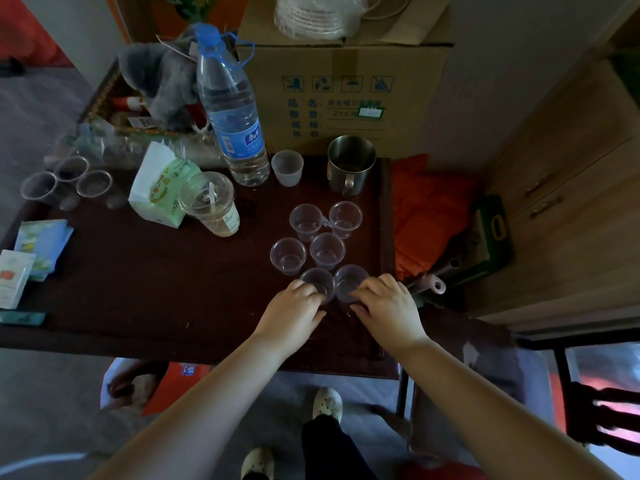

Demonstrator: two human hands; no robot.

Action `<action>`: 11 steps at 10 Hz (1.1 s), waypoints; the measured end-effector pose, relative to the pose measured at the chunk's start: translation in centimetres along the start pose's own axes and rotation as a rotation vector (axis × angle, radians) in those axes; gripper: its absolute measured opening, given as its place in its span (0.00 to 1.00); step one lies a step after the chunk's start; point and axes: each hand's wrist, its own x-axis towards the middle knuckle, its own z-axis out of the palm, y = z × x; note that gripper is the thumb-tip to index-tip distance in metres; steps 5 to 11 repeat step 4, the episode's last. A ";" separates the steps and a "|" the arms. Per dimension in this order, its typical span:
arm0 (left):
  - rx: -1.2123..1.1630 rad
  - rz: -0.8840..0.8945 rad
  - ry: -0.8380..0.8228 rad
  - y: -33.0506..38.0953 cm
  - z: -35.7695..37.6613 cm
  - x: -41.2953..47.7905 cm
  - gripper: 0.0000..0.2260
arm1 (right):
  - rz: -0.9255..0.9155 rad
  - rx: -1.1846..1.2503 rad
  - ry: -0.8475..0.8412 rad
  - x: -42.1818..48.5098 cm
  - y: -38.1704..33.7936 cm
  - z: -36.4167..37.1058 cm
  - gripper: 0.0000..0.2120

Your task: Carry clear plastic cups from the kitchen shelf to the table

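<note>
Here the left hand [294, 306] curls its fingers around one clear plastic cup [318, 283] standing at the near right of the dark table [156, 289], and the right hand [384, 303] grips another cup [348, 282] just beside it. Four more clear cups [317, 237] stand clustered just beyond, upright, with a steel mug [350, 164] and water bottle [230, 109] farther back.

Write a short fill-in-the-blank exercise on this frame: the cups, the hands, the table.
1. The left hand and right hand each touch one clear ____.
2. Counting those two, the group of clear cups by the hands numbers ____.
3. The steel mug stands to the ____ of the water bottle.

Missing words: cup; six; right
</note>
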 end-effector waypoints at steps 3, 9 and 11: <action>0.001 0.071 0.040 -0.4 -1.2 -1.2 0.14 | 0.118 -0.053 0.048 -2.1 -2.2 -1.2 0.20; -0.009 0.118 0.081 -0.5 -2.7 -2.7 0.14 | 0.183 -0.029 0.070 -3.1 -4.0 -2.2 0.19; -0.009 0.118 0.081 -0.5 -2.7 -2.7 0.14 | 0.183 -0.029 0.070 -3.1 -4.0 -2.2 0.19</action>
